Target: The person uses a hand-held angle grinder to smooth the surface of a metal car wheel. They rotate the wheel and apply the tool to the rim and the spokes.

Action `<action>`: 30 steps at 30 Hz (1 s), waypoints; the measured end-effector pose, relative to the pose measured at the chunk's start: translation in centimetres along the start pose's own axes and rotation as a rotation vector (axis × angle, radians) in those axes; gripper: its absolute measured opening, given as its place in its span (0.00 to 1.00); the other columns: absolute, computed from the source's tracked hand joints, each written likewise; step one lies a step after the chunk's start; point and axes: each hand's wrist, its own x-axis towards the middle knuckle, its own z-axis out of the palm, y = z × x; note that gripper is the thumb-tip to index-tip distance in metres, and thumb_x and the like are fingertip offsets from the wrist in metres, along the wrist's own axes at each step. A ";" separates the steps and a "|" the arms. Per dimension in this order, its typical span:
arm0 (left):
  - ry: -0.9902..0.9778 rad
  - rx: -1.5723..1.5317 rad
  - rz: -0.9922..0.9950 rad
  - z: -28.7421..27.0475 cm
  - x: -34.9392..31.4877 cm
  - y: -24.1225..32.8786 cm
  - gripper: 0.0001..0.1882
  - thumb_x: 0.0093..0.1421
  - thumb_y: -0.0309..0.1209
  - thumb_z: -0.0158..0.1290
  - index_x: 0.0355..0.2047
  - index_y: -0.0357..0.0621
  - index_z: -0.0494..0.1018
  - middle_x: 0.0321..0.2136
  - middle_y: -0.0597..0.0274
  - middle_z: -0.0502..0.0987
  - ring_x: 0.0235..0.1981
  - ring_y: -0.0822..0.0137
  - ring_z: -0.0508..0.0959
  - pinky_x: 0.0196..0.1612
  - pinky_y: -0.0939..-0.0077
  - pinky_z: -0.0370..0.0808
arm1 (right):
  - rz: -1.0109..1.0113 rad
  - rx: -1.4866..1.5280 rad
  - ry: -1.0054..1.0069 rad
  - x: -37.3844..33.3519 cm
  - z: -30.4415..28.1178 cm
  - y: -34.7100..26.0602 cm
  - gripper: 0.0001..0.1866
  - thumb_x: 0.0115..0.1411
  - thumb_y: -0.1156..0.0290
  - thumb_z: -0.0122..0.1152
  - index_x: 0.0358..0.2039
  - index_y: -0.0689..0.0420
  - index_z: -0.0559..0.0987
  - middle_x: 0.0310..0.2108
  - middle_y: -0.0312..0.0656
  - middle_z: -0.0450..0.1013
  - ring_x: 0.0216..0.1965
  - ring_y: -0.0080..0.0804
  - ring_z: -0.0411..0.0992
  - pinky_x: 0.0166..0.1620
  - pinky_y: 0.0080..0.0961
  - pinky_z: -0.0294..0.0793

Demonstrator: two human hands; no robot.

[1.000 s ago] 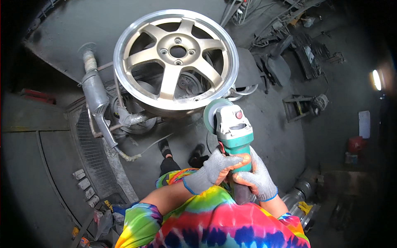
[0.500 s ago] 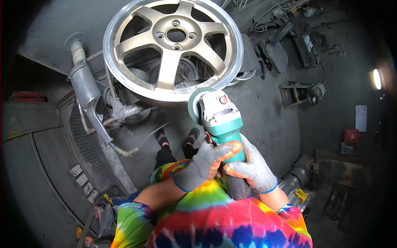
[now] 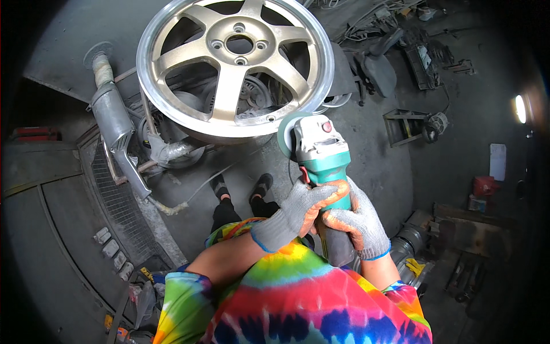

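A green and light-grey angle grinder (image 3: pixel 327 163) is held in both of my gloved hands. My left hand (image 3: pixel 302 211) wraps round its green body from the left, thumb across the top. Lower down, my right hand (image 3: pixel 362 221) grips the body from the right, close to the dark rear end. The grinder's pale green disc (image 3: pixel 286 137) stands at the lower right edge of a gold alloy wheel (image 3: pixel 230 92) with a bright silver lip. Whether disc and lip touch, I cannot tell. The wheel lies face up on a metal stand (image 3: pixel 163 150), mostly hidden beneath it.
Left of the wheel, a second power tool (image 3: pixel 114 117) with a grey body hangs on the stand. More wheels (image 3: pixel 252 94) lie underneath. A metal grate (image 3: pixel 117 200) runs along the left floor. At the right stand a small metal frame (image 3: pixel 404 127) and silver ducting (image 3: pixel 409 243).
Both hands and the grinder have moved right, bringing the disc further along the wheel's lower right edge. The wheel and surroundings sit slightly further left and up in the picture.
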 end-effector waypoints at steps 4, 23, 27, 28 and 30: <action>-0.021 0.076 0.052 -0.1 0.3 -0.5 0.26 0.60 0.36 0.63 0.56 0.46 0.67 0.44 0.61 0.76 0.43 0.68 0.80 0.43 0.68 0.79 | 0.002 -0.006 0.014 -0.2 0.3 -0.3 0.37 0.52 0.70 0.69 0.61 0.61 0.66 0.47 0.41 0.71 0.42 0.27 0.73 0.46 0.26 0.75; 0.088 -0.081 0.053 0.4 -0.4 -0.5 0.25 0.57 0.31 0.65 0.53 0.44 0.69 0.42 0.61 0.76 0.43 0.69 0.78 0.48 0.70 0.76 | 0.007 -0.106 -0.068 0.4 -0.1 -1.3 0.37 0.51 0.68 0.70 0.61 0.60 0.67 0.50 0.39 0.71 0.51 0.27 0.69 0.56 0.28 0.70; 0.089 -0.033 0.029 1.3 0.5 -0.3 0.28 0.56 0.34 0.67 0.54 0.46 0.68 0.43 0.60 0.75 0.44 0.67 0.78 0.47 0.66 0.77 | -0.011 -0.092 -0.036 0.5 -1.3 -1.3 0.37 0.51 0.69 0.69 0.61 0.60 0.67 0.50 0.39 0.71 0.50 0.26 0.70 0.54 0.27 0.71; 0.080 0.016 0.054 1.6 0.8 -0.5 0.26 0.58 0.37 0.65 0.53 0.46 0.68 0.40 0.61 0.76 0.39 0.69 0.79 0.39 0.69 0.77 | 0.000 -0.081 -0.026 0.5 -1.6 -1.4 0.37 0.51 0.70 0.69 0.61 0.60 0.67 0.50 0.39 0.72 0.49 0.26 0.70 0.53 0.27 0.72; 0.075 0.067 0.076 2.0 1.3 -0.9 0.23 0.60 0.41 0.62 0.52 0.47 0.69 0.37 0.63 0.76 0.34 0.71 0.80 0.31 0.72 0.78 | 0.014 -0.066 -0.015 0.7 -2.2 -1.5 0.37 0.51 0.70 0.68 0.61 0.61 0.67 0.50 0.40 0.72 0.49 0.26 0.70 0.53 0.27 0.72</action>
